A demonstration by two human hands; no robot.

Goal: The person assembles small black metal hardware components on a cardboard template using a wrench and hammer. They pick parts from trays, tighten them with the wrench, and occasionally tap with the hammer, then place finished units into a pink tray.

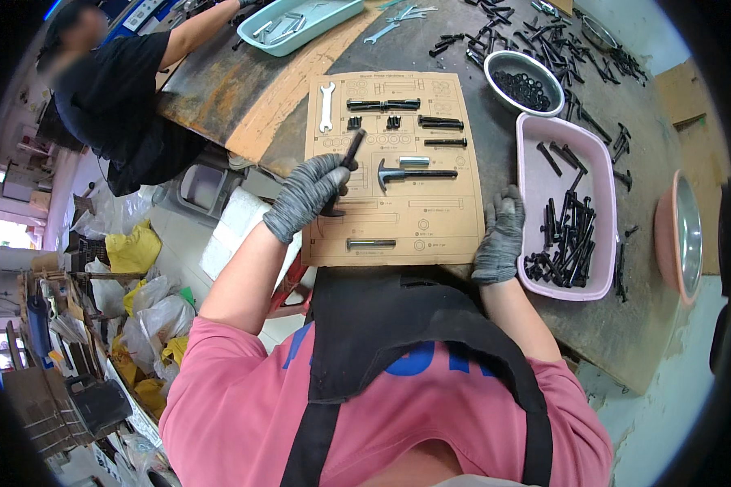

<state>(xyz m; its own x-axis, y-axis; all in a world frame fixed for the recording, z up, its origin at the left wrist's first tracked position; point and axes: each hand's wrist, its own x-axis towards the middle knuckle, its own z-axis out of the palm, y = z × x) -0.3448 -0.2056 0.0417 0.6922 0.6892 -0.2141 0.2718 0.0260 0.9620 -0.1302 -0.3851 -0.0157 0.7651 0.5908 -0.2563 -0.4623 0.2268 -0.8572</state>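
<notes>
1. Head view, progress: the brown printed card [451, 253] lies flat at the near edge of the counter [568, 333] and already carries a pale open-ended wrench [326, 107], a dark bar-like group of bolts [383, 105], two small clusters of black screws [354, 123], more black bolts [441, 122] at its right side, a silvery sleeve [414, 161], a T-shaped piece [418, 174] and one long bolt [371, 243] low down.

2. Head view, what is left: several printed outlines, mostly in the lower half, have nothing on them, so the layout looks well advanced yet incomplete. Whether every bare outline wants a part, I cannot tell.

3. Head view, left hand [309, 195]: gloved in grey, its fingers are closed around a black T-headed bolt [354, 148], tilted over the card's left side, shank end up and crosspiece showing below the fist.

4. Head view, right hand [499, 235]: also gloved, it sits at the card's right edge, just beside the pink tray [567, 124] of black bolts. Its fingers look loosely bent; whether they grip the card or merely rest there, I cannot tell.

5. Head view, supplies: a metal bowl [495, 93] of dark rings stands beyond the pink tray.
</notes>
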